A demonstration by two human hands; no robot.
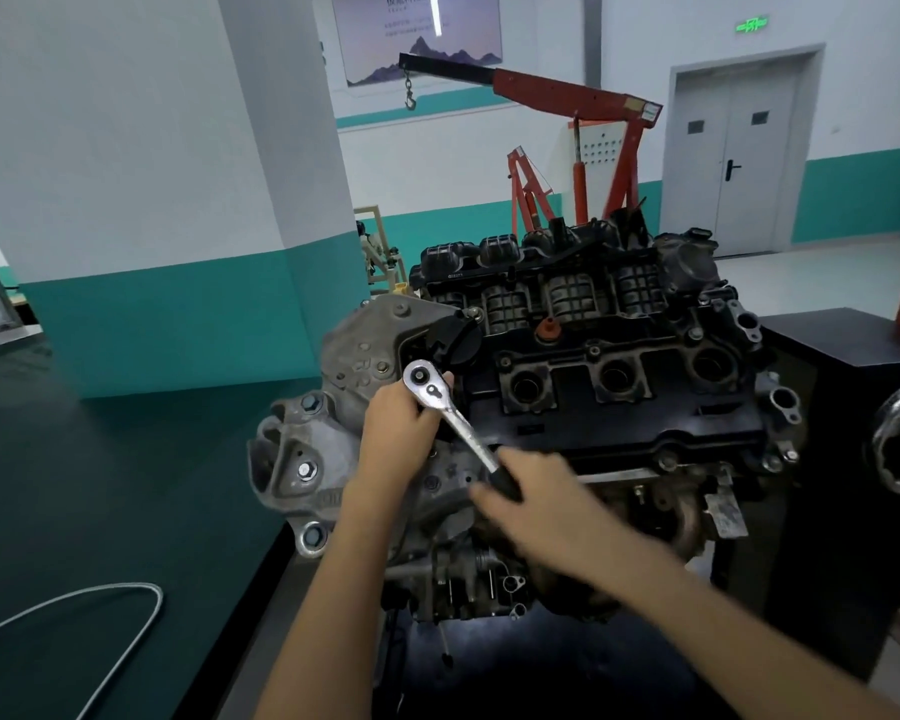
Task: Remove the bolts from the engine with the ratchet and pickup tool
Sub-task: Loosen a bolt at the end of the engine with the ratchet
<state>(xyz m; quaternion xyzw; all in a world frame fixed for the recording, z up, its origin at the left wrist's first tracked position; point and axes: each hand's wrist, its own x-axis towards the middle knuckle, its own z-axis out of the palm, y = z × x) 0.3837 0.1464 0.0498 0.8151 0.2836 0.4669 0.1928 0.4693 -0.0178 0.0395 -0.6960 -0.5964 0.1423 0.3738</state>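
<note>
Ratchet (455, 420) points up-left, left fingers (411, 407) holding its head, blurred right fingers (489, 493) seemingly gripping handle

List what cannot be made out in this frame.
Head view only.
The bolt and socket under the ratchet: hidden by its head and the left hand.
The right hand gripping the handle: motion-blurred, fingers unreadable.
The silver flexible cable, lower left: ends cut off by frame edges.
The wall poster text: too small.

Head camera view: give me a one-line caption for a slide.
Left hand holds the ratchet by its head against the engine while the right hand grips the handle.
</note>
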